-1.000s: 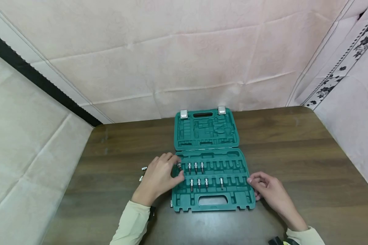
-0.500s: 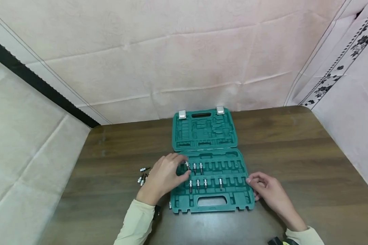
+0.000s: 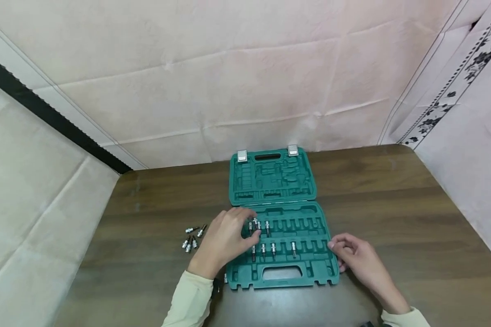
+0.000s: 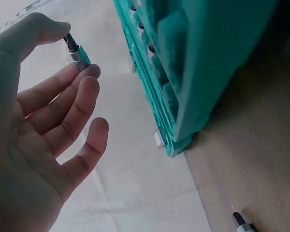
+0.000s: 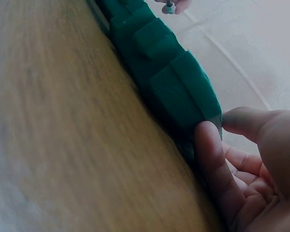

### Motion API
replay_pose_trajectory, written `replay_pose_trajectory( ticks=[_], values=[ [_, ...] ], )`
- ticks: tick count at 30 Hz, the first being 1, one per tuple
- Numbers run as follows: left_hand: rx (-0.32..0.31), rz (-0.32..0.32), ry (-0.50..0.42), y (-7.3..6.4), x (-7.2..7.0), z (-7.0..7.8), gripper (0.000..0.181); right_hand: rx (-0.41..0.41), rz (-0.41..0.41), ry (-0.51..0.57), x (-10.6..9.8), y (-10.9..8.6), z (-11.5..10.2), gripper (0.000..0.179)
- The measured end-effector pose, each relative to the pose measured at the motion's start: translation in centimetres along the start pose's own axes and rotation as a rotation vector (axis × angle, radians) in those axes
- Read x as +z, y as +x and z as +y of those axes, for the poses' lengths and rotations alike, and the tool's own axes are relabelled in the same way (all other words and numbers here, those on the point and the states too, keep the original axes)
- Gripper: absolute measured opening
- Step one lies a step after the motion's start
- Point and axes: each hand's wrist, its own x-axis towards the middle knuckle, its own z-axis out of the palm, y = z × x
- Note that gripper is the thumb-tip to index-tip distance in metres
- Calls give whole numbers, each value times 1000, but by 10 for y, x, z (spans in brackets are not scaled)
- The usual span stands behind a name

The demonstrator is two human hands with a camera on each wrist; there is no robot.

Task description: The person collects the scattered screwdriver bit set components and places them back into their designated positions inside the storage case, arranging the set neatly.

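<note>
In the left wrist view, the left hand (image 4: 36,150) pinched a silver-and-black bit socket (image 4: 78,54), the thumb against its dark tip and the fingertips under its silver end, so its long axis ran from 11 to 5 o'clock between them. The little finger stood apart, holding nothing. A green bit-socket case (image 4: 200,87) lay toward 3 o'clock, not touching that hand there, and a loose bit socket (image 4: 242,223) showed at about 5 o'clock, partly cut off.

In the head view, the pinched bit socket was at 2 o'clock from the left hand's middle, over the left end of the upper row and overlapping the seated bit sockets (image 3: 268,228) there; its height above them could not be told. More moulded slots ran on toward 3 o'clock, and a lower row (image 3: 273,250) lay toward 6. The case's lid (image 3: 276,177) lay back toward 12. Five loose bit sockets (image 3: 194,242) lay on the wooden surface (image 3: 393,218) at 9 o'clock from the left hand. The left hand was much the nearer to the slots; the right hand (image 3: 358,254) was at the case's 4 o'clock edge.

In the right wrist view, the right hand's thumb and one finger gripped the case's corner, and the bit socket appeared small near 12 o'clock.
</note>
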Motion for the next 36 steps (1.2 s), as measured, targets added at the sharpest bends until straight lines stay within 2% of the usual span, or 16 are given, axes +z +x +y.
replay_pose_trajectory(
  ticks=[14, 19, 36],
  values=[
    [-17, 64, -87, 9, 2, 15, 37, -20, 6, 6, -3, 0, -1, 30],
    [-20, 85, -116, 10, 3, 19, 35, 5, -6, -14, -2, 0, -1, 32],
    [-56, 47, -135, 19, 19, 39, 37, 7, 3, -14, 0, 0, 0, 31]
  ],
)
